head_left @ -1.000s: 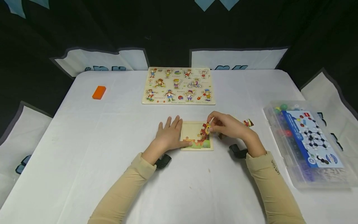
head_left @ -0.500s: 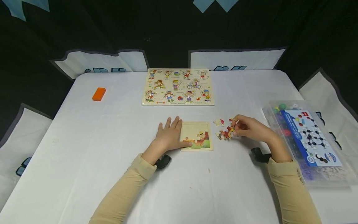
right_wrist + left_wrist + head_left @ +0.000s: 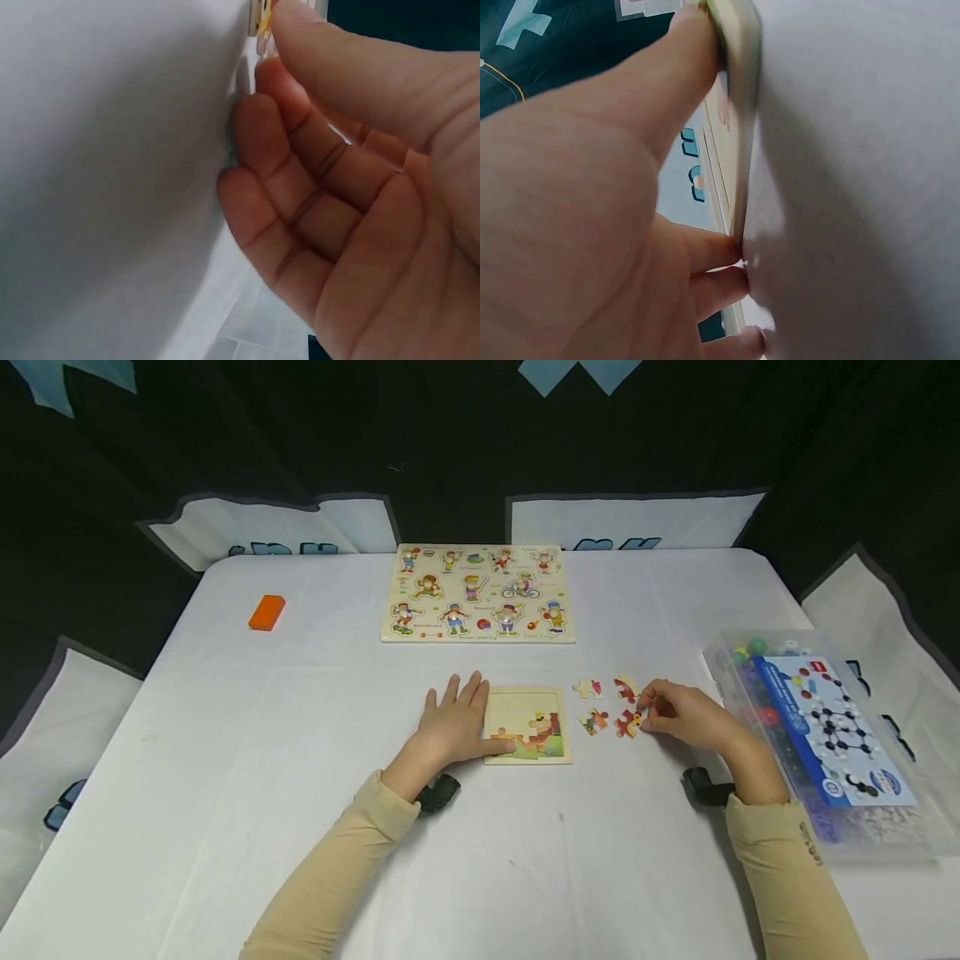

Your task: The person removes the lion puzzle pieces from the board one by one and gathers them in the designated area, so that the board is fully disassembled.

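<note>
My left hand lies spread at the left side of a small square puzzle tray, its thumb resting over the lower-left pieces. In the left wrist view the fingertips meet the edge of the tray. Joined pieces fill the tray's bottom and right side. My right hand pinches the right edge of a red and yellow jigsaw piece, which is low over the table. Beside it lie a red piece, a pale piece with a pink spot and an orange and green piece.
A larger wooden board with cartoon figures lies at the back of the white table. An orange block is at the far left. To the right stands a clear plastic box of coloured parts, with a blue booklet on top.
My right hand has carried the red and yellow piece from over the tray to the right, down among the loose pieces. My left hand has stayed in place.
</note>
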The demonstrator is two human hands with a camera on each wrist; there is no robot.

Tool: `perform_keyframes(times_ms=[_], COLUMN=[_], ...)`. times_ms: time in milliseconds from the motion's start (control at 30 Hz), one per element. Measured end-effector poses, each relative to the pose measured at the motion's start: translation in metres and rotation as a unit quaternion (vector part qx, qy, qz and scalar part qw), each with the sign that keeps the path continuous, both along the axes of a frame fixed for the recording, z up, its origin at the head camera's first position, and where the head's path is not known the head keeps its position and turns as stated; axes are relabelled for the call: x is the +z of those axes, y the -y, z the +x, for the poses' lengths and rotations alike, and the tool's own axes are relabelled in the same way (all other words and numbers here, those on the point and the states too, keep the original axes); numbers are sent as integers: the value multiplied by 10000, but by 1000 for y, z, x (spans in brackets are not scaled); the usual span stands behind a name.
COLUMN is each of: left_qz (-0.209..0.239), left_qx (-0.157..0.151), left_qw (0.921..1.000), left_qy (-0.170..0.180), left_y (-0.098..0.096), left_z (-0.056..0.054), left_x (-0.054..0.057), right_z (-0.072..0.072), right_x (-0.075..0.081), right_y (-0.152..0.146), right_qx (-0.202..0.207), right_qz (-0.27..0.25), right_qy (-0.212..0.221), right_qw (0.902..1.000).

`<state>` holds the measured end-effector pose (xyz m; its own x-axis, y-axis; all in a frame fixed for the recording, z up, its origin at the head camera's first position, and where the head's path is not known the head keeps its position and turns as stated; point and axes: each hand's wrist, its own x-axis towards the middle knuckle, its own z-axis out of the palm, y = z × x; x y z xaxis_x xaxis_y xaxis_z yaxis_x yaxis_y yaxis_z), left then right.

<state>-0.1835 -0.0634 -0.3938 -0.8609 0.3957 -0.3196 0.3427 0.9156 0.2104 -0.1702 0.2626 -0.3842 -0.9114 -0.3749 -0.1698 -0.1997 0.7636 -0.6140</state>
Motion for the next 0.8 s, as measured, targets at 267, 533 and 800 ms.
perform_keyframes(times_ms=[267,533,800], left_qz=[-14,-31,-145], left_qx=[32,5,-38], left_qw=[10000,10000,9999], left_qy=[0,29,9], left_y=[2,1,0], left_z=[0,0,1], left_x=[2,1,1], right_z=[-6,-19,-23], right_x=[3,-4,-5], right_y=[21,69,91], right_qx=[212,1108,1528], right_qz=[-194,-307,-76], right_qy=[-71,-194,-184], right_qw=[9996,9932,9881])
